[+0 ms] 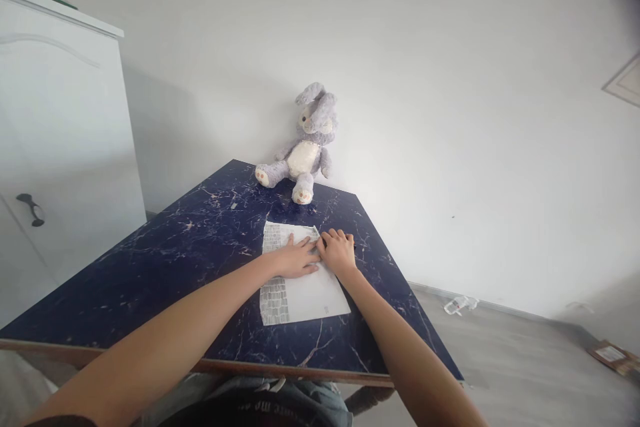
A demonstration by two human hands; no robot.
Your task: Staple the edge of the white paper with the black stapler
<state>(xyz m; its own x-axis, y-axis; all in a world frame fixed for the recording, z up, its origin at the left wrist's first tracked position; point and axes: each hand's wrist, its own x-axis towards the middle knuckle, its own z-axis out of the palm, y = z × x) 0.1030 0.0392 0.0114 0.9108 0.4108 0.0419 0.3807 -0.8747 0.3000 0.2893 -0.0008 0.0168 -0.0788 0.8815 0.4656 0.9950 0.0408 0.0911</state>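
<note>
A white sheet of paper [310, 300] with a grey brick-like pattern down its left side lies on the dark blue marbled table [165, 260]. My left hand [297, 258] is spread flat on the middle of the sheet, pressing on it with nothing in its grip. Beside it, my right hand [337, 250] has its fingers curled together at the sheet's upper right edge. Whatever is under or between those fingers is hidden; a small dark spot shows near the knuckles. Both hands nearly touch each other.
A grey plush rabbit [305, 157] sits at the back of the table against the white wall. To the left stands a white cabinet [65, 147] with a dark handle. On the floor at right lie a crumpled clear plastic item [461, 305] and a cardboard box [613, 355].
</note>
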